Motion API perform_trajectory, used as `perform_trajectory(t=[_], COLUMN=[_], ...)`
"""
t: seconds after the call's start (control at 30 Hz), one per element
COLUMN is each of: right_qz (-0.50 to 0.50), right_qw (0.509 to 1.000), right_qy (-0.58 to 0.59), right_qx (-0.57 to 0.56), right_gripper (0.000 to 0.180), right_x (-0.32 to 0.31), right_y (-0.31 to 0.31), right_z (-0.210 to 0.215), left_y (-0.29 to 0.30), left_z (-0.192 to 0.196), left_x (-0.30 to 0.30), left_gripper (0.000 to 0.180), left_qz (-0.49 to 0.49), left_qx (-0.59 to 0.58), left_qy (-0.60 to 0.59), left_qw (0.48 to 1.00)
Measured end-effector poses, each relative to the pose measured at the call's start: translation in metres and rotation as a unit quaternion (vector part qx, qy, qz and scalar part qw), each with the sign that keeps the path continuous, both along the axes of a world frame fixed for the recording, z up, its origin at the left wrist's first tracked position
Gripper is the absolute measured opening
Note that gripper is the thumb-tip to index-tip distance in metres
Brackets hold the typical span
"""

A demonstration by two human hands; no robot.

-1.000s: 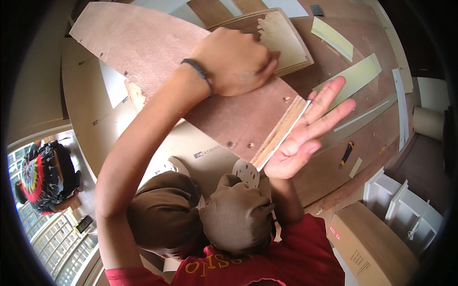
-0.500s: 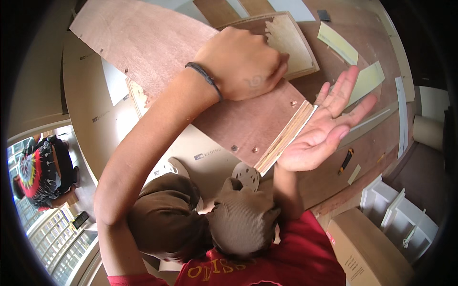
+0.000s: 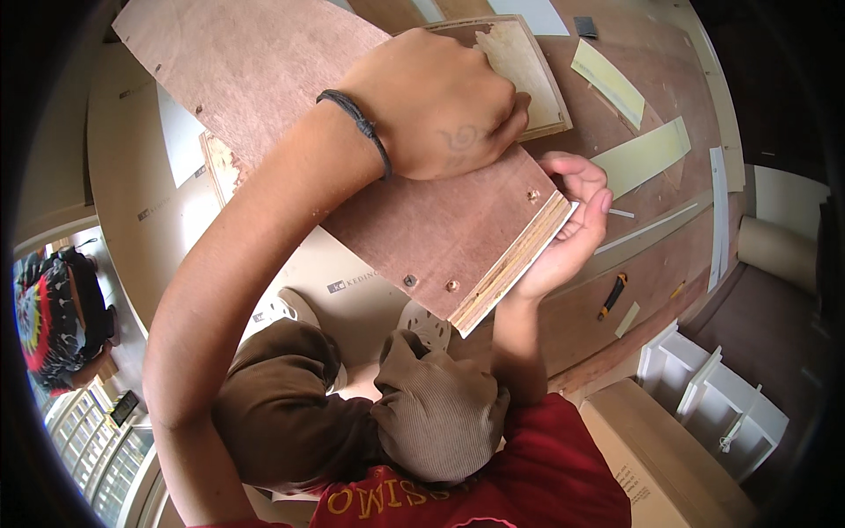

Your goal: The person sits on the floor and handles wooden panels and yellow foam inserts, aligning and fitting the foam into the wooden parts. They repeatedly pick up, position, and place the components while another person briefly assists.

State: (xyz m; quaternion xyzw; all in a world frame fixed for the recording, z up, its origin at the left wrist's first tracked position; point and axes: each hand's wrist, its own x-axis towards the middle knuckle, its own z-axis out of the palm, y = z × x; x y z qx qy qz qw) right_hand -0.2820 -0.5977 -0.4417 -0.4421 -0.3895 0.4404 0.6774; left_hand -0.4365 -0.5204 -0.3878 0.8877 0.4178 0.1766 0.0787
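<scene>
A long reddish plywood board (image 3: 422,220) lies slantwise in front of me, with screws and holes near its close end. Along that end run bare plywood layers and a thin white edge strip (image 3: 519,268). My left hand (image 3: 440,106), a dark cord round its wrist, is closed over the board's far long edge; its fingertips are hidden behind the wood. At the white-edged end is my right hand (image 3: 568,220), palm against the strip and fingers curled toward me. Part of that hand is hidden by the board.
Behind the board is a shallow wooden frame (image 3: 563,106). On the brown work surface lie pale yellow strips (image 3: 642,157), a utility knife (image 3: 613,296) and a small dark pad (image 3: 585,28). White plastic stools (image 3: 704,378) and a cardboard box (image 3: 660,449) stand lower right. A person (image 3: 62,321) is at far left.
My right hand has gone from spread fingers to curled ones at the board's end. The left hand keeps its hold. The whole view has shifted slightly.
</scene>
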Motion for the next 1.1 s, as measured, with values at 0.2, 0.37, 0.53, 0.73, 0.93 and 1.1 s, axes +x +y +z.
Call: perform_trajectory(t=[0.2, 0.37, 0.53, 0.73, 0.93, 1.1], right_qz=[-0.042, -0.056, -0.070, -0.107, -0.097, -0.169], right_qw=[0.996, 0.997, 0.996, 0.990, 0.992, 0.968], right_qy=[-0.067, -0.046, -0.032, -0.053, -0.078, -0.074], right_qx=[0.037, -0.005, -0.042, -0.081, 0.022, 0.169], right_gripper=[0.039, 0.034, 0.027, 0.030, 0.040, 0.051], right_x=[-0.007, -0.014, -0.014, -0.016, -0.004, 0.037], right_y=[0.000, -0.001, -0.004, -0.002, 0.000, -0.033], right_z=[0.001, 0.015, 0.016, 0.027, 0.007, 0.000], left_y=[0.001, -0.001, -0.007, -0.006, 0.006, 0.005], left_z=[-0.001, 0.000, -0.003, 0.005, 0.010, 0.008], left_x=[0.000, 0.000, 0.000, 0.003, 0.006, 0.004], left_gripper=[0.045, 0.046, 0.046, 0.047, 0.052, 0.043], left_qz=[-0.011, -0.005, 0.015, 0.014, 0.015, 0.032], left_qx=[0.005, 0.010, -0.002, -0.026, -0.094, -0.097], left_qy=[-0.010, -0.013, -0.019, 0.026, 0.111, 0.073], left_qw=[1.000, 1.000, 1.000, 0.999, 0.989, 0.992])
